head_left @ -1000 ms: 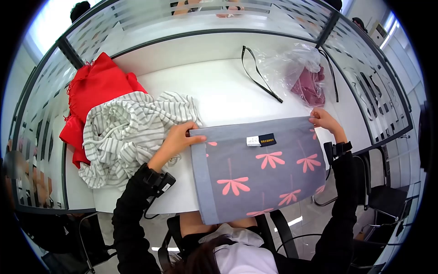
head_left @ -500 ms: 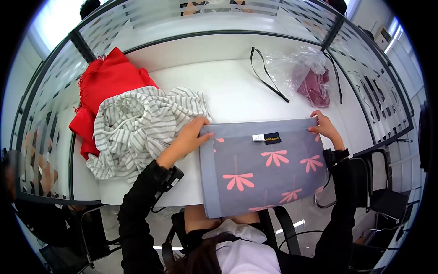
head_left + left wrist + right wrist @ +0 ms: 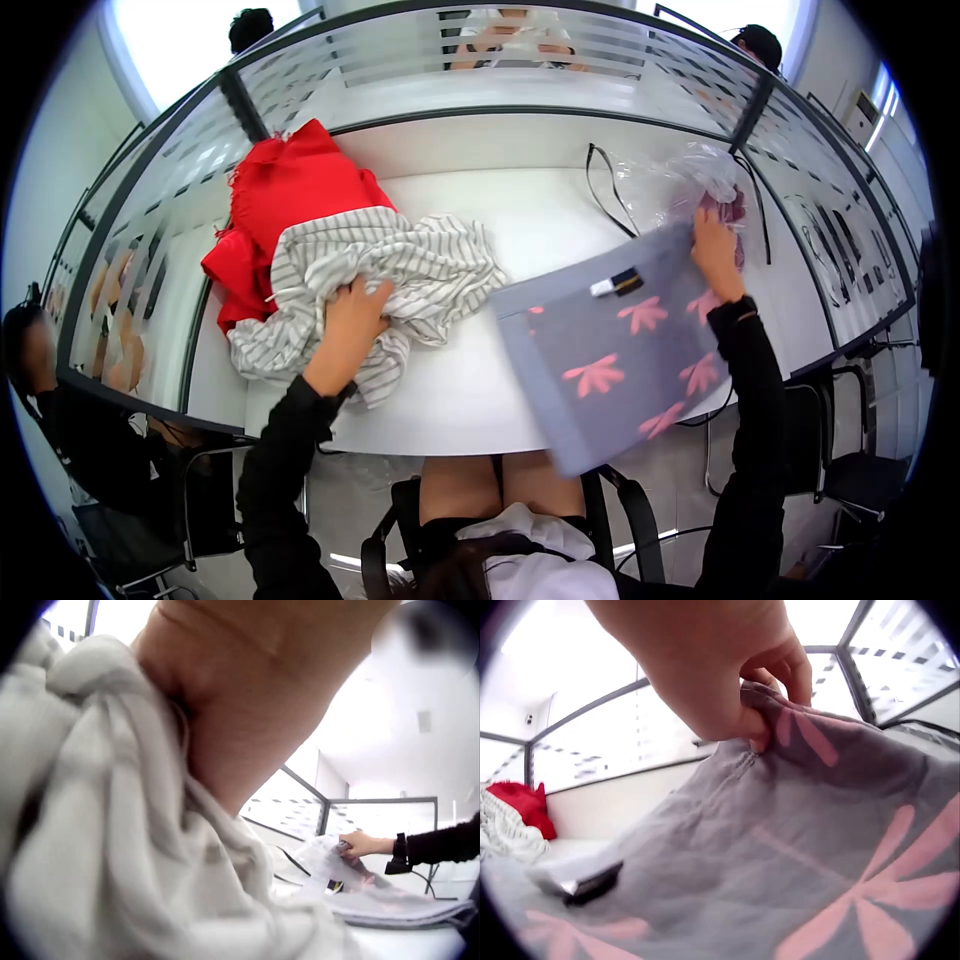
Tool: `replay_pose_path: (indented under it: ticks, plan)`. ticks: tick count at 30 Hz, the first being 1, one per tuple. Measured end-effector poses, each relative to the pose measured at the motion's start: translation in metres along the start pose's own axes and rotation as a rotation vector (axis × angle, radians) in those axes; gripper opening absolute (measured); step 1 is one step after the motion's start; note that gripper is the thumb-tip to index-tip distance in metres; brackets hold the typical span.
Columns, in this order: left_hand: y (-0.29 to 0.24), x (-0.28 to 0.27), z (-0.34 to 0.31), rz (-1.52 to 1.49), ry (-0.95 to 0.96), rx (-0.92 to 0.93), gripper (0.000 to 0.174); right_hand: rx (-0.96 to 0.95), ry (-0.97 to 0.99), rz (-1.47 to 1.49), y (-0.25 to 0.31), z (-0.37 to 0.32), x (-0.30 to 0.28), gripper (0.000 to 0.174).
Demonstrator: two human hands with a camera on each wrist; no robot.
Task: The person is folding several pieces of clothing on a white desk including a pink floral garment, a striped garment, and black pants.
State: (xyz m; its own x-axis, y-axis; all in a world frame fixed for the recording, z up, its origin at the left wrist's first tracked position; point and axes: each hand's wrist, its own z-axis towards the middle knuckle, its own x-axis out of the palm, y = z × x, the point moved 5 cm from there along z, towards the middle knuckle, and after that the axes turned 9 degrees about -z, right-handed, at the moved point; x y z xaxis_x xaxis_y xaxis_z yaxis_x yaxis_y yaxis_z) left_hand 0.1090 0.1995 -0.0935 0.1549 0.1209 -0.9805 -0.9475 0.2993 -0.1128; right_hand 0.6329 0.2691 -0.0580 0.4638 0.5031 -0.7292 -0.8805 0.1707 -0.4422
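A grey-blue cloth with pink flowers (image 3: 600, 345) hangs tilted from my right hand (image 3: 717, 252), which pinches its upper right corner; the right wrist view shows thumb and fingers round the cloth's edge (image 3: 780, 802). My left hand (image 3: 350, 335) is on the crumpled striped white-and-grey cloth (image 3: 300, 270), fingers sunk among its folds. In the left wrist view the striped cloth (image 3: 97, 795) fills the left side and hides the fingertips, so their hold is unclear.
A red fringed cloth (image 3: 300, 185) lies behind the striped one at the left. A clear plastic bag (image 3: 665, 180) with something dark red and a black strap (image 3: 610, 195) are at the back right. Framed partitions (image 3: 530, 112) surround the white table (image 3: 450, 400).
My left hand has let go of the flowered cloth and moved left onto the striped cloth. My right hand has swung the flowered cloth up and right, tilting it. The head view has shifted.
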Motion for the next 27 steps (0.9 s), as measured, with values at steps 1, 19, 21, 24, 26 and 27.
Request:
replay_pose_path:
  ticks: [1, 19, 21, 24, 26, 27]
  plan:
    - [0.002, -0.014, 0.006, -0.074, -0.011, 0.052, 0.055, 0.032, -0.040, -0.005, -0.003, 0.019, -0.007, 0.029]
    - [-0.069, -0.109, 0.061, -0.309, -0.469, 0.354, 0.052, 0.002, -0.147, 0.748, 0.000, 0.005, -0.112, 0.031]
    - [-0.140, -0.088, 0.053, -0.419, -0.391, 0.579, 0.072, -0.122, -0.115, 0.880, 0.041, 0.005, -0.148, 0.029]
    - [-0.209, -0.085, 0.035, -0.681, -0.298, 0.692, 0.077, -0.275, 0.070, 1.172, 0.102, -0.017, -0.203, 0.029]
    - [-0.211, -0.064, 0.042, -0.913, -0.016, 0.341, 0.062, -0.357, 0.011, 1.121, 0.122, -0.032, -0.222, 0.029]
    - [-0.210, -0.069, 0.041, -0.941, -0.064, 0.366, 0.053, -0.357, 0.062, 1.116, 0.124, -0.035, -0.225, 0.036]
